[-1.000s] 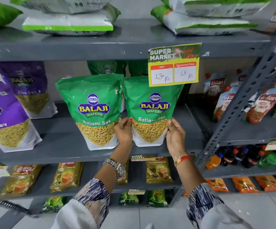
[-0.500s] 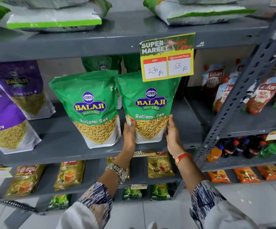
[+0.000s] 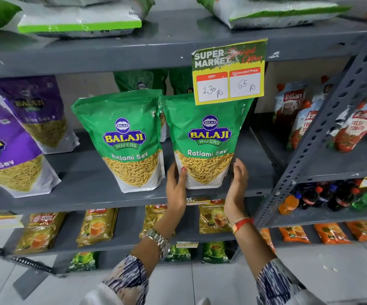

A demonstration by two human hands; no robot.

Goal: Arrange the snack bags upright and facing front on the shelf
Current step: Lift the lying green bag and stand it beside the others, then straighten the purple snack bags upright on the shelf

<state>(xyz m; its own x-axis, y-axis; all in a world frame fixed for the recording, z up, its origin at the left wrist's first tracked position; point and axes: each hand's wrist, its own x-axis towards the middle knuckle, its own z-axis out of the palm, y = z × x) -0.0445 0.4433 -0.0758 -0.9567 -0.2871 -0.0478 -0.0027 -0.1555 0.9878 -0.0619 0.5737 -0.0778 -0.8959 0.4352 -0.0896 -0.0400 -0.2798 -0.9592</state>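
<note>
Grip-wise, both hands are loose right now: left hand (image 3: 176, 190) is flat and open along the lower left edge of the right-hand green Balaji Ratlami Sev pouch (image 3: 206, 142), thumb resting on its front, not clamping anything. Right hand (image 3: 236, 186) is open too, palm turned toward the pouch's lower right corner, just beside it; can't tell if it actually touches.

That pouch stands upright on the grey metal shelf (image 3: 85, 188), label facing out, at about 12 o'clock from the hands. Its top right corner is tucked behind the yellow and green supermarket price card (image 3: 228, 71) hanging off the shelf above. At 9 o'clock from it stands the second green Ratlami Sev pouch (image 3: 125, 139), also upright and front-facing, their top edges roughly touching. More green pouches sit behind them, too dim to judge. Further toward 9 o'clock, the purple Aloo Sev bags (image 3: 17, 146) lean noticeably.

My read: this looks like the settle-and-let-go step on the right pouch, basically done. Next move probably wants the hands clear without nudging it over, then on to those tilted purple bags, which need standing straight. These pouches look soft-bottomed, so a gentle release matters.
</note>
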